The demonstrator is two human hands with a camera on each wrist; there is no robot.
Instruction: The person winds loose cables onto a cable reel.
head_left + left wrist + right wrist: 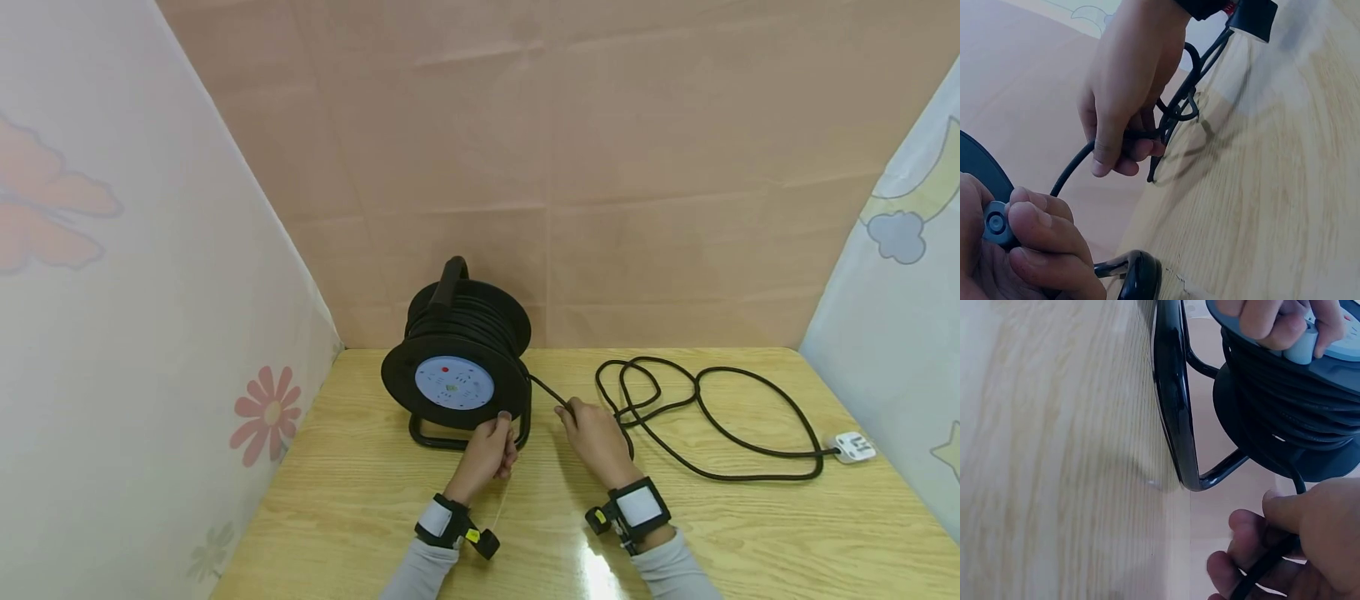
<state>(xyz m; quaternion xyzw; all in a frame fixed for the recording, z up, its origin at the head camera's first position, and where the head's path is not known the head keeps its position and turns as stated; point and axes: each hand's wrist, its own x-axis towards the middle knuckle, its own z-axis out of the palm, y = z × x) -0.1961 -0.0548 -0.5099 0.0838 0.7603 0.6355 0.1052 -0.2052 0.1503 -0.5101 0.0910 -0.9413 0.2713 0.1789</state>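
Note:
A black extension cable reel (472,350) stands on the table, cable wound round its drum and a pale socket panel (454,383) on its front disc. At the disc's lower right edge, my left hand (489,450) grips the small grey crank knob (999,224), fingers curled round it. To the right, my right hand (597,442) holds the black cable (551,392) between thumb and curled fingers, a short way from where it leaves the drum. In the right wrist view the cable (1266,565) crosses the fingers of that hand.
Loose loops of cable (750,479) lie on the right of the wooden table (337,517), ending in a white plug (853,447) near the right edge. A black tubular stand (1175,394) supports the reel. Patterned sheets hang left and right, a brown one behind.

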